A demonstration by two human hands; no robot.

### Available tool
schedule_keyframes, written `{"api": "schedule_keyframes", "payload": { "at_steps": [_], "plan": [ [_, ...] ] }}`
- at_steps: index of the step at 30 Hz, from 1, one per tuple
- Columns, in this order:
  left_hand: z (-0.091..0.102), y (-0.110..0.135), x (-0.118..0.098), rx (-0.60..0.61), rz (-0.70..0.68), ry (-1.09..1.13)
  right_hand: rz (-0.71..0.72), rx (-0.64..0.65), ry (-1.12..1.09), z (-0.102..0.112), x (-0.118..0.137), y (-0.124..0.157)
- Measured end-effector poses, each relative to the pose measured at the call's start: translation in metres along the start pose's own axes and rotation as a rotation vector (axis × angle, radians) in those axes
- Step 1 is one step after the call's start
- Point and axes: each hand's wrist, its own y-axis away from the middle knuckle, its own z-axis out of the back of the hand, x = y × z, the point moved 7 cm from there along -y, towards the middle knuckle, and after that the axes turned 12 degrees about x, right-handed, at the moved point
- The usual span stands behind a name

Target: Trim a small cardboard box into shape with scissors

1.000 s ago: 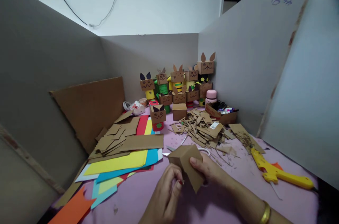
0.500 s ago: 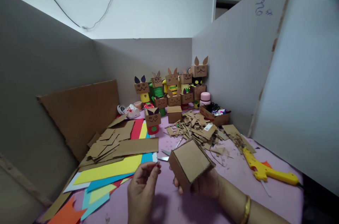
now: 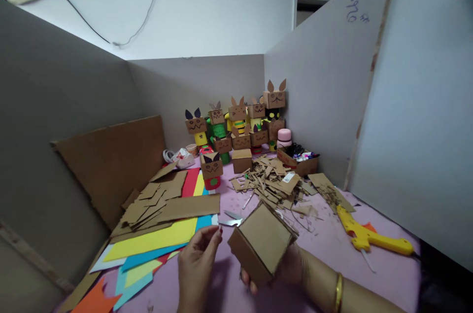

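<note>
A small plain cardboard box (image 3: pixel 266 235) rests in my right hand (image 3: pixel 290 266), tilted with one corner toward me. My right fingers curl round it from below and behind, partly hidden by it. To its left, my left hand (image 3: pixel 201 259) is raised above the table with thumb and fingertips pinched together. Whatever the pinch holds, if anything, is too small to make out. The left hand and the box are apart. Just behind them lie scissors (image 3: pixel 232 221), their blades spread and the rest partly covered by the box.
Cardboard strips (image 3: pixel 158 204) and coloured sheets (image 3: pixel 148 244) cover the left side. Scraps (image 3: pixel 271 180) are heaped in the middle, with cardboard animal figures (image 3: pixel 238 123) behind. A yellow glue gun (image 3: pixel 373 238) lies right, near a box of pens (image 3: pixel 297 161). Grey partitions (image 3: pixel 325 81) enclose the table.
The cardboard box has come a little lower and left, turning slightly in my right hand. My left hand keeps its pinch almost in place. The view has shifted slightly.
</note>
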Motion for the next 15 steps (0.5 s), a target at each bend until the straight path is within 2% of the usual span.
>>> {"api": "schedule_keyframes", "payload": {
  "at_steps": [6,13,15],
  "plan": [
    [-0.009,-0.003,0.007,0.126,-0.014,-0.111,0.147,-0.078,-0.095,0.002,0.013,0.003],
    [-0.007,-0.002,-0.007,0.05,-0.117,-0.185,0.24,-0.199,-0.186,0.01,0.022,0.006],
    [-0.008,0.0,-0.008,0.06,-0.106,-0.183,0.251,-0.218,-0.203,0.011,0.023,0.008]
  ]
}}
